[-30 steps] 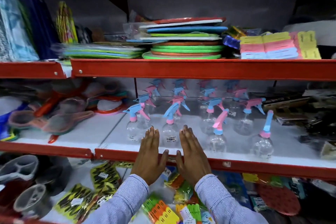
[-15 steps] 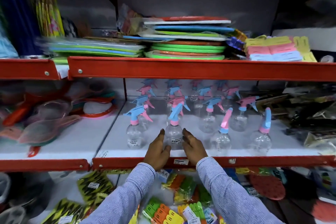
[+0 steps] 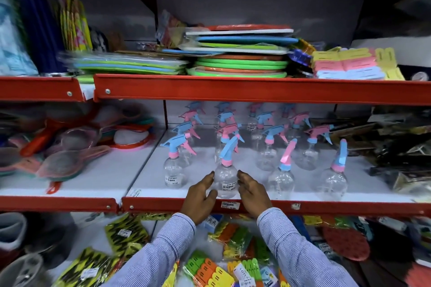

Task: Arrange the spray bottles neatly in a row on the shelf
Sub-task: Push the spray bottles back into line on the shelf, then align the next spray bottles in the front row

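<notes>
Clear spray bottles with pink and blue trigger heads stand in several rows on the white middle shelf (image 3: 149,177). The front row has a left bottle (image 3: 173,175), a middle bottle (image 3: 225,182) and two to the right (image 3: 281,179) (image 3: 333,182). My left hand (image 3: 200,196) cups the middle bottle's left side and my right hand (image 3: 253,191) cups its right side, fingertips touching the clear body. That bottle stands upright near the red front edge (image 3: 163,204). More bottles (image 3: 270,137) stand behind, partly blurred.
Mesh strainers (image 3: 70,161) lie on the shelf to the left. Dark packaged goods (image 3: 401,147) crowd the right end. A stack of coloured flat boards (image 3: 240,60) fills the upper shelf. Bagged clips (image 3: 224,268) lie on the shelf below my arms.
My hands lay flat side by side at the shelf's front edge; they have parted and closed in on either side of the middle front bottle.
</notes>
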`<action>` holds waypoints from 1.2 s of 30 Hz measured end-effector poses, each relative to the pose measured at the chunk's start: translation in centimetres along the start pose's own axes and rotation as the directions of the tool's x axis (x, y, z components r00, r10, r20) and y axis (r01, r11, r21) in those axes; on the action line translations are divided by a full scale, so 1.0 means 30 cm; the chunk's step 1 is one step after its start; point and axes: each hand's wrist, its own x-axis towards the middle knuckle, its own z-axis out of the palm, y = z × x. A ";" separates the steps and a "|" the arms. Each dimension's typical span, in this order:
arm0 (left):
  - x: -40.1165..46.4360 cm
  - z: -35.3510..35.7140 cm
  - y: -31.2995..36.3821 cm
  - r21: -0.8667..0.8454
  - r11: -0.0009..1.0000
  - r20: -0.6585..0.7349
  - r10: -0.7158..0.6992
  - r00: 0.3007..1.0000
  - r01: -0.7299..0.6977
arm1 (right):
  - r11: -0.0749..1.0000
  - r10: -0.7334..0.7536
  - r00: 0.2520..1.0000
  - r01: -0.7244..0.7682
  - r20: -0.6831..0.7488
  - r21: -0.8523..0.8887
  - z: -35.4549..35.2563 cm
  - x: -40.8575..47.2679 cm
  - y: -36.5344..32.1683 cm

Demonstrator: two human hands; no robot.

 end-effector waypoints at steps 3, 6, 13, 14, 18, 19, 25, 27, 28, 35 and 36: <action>-0.012 0.002 0.006 -0.001 1.000 -0.017 0.003 1.000 -0.003 | 1.000 -0.004 1.000 0.004 0.009 -0.018 -0.006 -0.013 0.003; -0.028 0.001 0.014 -0.004 1.000 -0.030 -0.011 0.999 0.010 | 0.999 0.001 1.000 0.000 0.019 -0.045 -0.009 -0.027 0.007; -0.081 -0.025 0.013 0.050 0.999 -0.072 -0.008 0.997 0.011 | 0.988 -0.072 0.994 0.059 -0.083 -0.143 0.000 -0.083 0.005; -0.095 -0.034 0.009 0.076 0.997 -0.101 0.015 0.995 -0.008 | 0.985 -0.107 0.987 0.088 -0.123 -0.149 0.007 -0.101 0.002; -0.159 -0.074 -0.020 0.268 0.959 -0.208 0.153 0.966 -0.094 | 0.926 -0.348 0.912 0.299 -0.217 -0.229 0.051 -0.180 -0.019; -0.172 -0.085 -0.030 0.334 0.938 -0.229 0.180 0.957 -0.096 | 0.894 -0.417 0.885 0.358 -0.207 -0.269 0.067 -0.190 -0.031; -0.203 -0.186 -0.113 0.672 0.741 -0.197 0.166 0.966 0.010 | 0.774 -0.546 0.838 0.495 -0.021 -0.394 0.230 -0.181 -0.125; -0.187 -0.220 -0.148 0.682 0.731 -0.160 0.147 0.976 0.002 | 0.790 -0.513 0.858 0.478 0.013 -0.385 0.279 -0.149 -0.136; -0.175 -0.240 -0.168 0.667 0.745 -0.137 0.133 0.982 -0.008 | 0.805 -0.486 0.874 0.459 0.026 -0.376 0.306 -0.130 -0.140; -0.061 -0.327 -0.272 0.280 0.960 -0.022 -0.023 0.999 0.029 | 0.974 -0.134 0.990 0.141 0.049 -0.179 0.426 0.039 -0.218; -0.045 -0.335 -0.276 0.232 0.972 -0.010 -0.038 0.999 0.040 | 0.981 -0.099 0.994 0.105 0.047 -0.162 0.433 0.060 -0.230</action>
